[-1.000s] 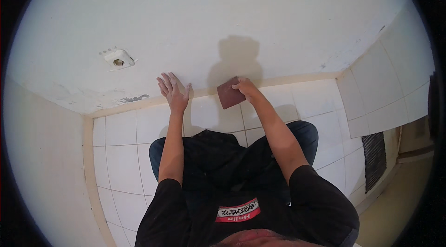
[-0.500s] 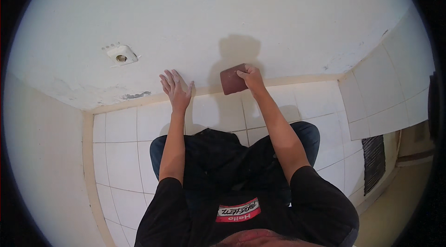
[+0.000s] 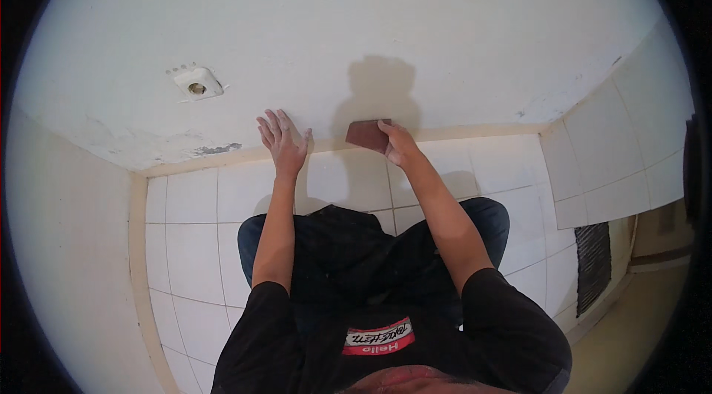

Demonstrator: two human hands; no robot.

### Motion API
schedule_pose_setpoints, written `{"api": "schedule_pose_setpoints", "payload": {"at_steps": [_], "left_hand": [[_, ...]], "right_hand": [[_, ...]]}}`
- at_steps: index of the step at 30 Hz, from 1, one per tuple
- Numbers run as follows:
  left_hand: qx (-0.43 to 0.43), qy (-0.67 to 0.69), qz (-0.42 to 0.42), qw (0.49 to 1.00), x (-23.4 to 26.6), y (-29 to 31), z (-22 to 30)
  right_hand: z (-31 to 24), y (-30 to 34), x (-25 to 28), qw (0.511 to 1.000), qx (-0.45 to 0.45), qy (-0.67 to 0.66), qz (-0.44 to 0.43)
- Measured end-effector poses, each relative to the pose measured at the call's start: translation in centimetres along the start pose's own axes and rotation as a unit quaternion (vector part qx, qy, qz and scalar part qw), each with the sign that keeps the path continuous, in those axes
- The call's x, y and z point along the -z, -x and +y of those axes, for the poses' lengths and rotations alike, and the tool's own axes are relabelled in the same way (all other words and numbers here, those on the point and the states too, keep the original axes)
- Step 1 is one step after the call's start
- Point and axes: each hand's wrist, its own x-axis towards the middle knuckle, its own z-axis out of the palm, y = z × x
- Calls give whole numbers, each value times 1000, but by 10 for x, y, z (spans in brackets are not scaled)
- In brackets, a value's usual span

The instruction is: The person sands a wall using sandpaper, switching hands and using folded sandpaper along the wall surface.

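Observation:
My right hand (image 3: pixel 399 143) grips a reddish-brown sheet of sandpaper (image 3: pixel 367 134) by its right end, the thumb lying over the near face. The sheet is tilted low against the white wall (image 3: pixel 460 38), just above the cream strip along its foot. To the left, my left hand (image 3: pixel 283 143) rests with spread fingers on the lower wall, its fingertips pale with dust. It holds nothing. My shadow falls on the wall behind the sandpaper.
A white wall socket (image 3: pixel 197 85) juts from the wall at the left. Below it is a grey, peeling patch (image 3: pixel 216 149). White floor tiles (image 3: pixel 193 253) lie beneath me. Side walls close in left and right, and a dark ribbed mat (image 3: pixel 594 268) lies at the right.
My right hand has moved down a little with the sandpaper, which now tilts flatter and shows a narrower face. My left hand stays in place.

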Motion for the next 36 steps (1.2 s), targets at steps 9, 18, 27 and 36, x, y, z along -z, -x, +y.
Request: {"api": "schedule_pose_setpoints", "payload": {"at_steps": [9,18,27,36], "left_hand": [[-4,-12,-3,1000,-1,1,-4],[9,-23,-23,999,1,2,-2],[3,4,-6,1000,1,2,3],[11,-12,-11,1000,5,5,-6]], "right_hand": [[-3,9,-21,991,-35,-109,-66],[-3,-2,-10,995,25,-61,-81],[-11,-1,-7,969,124,211,-43],[-50,21,-28,910,271,311,-35]]}}
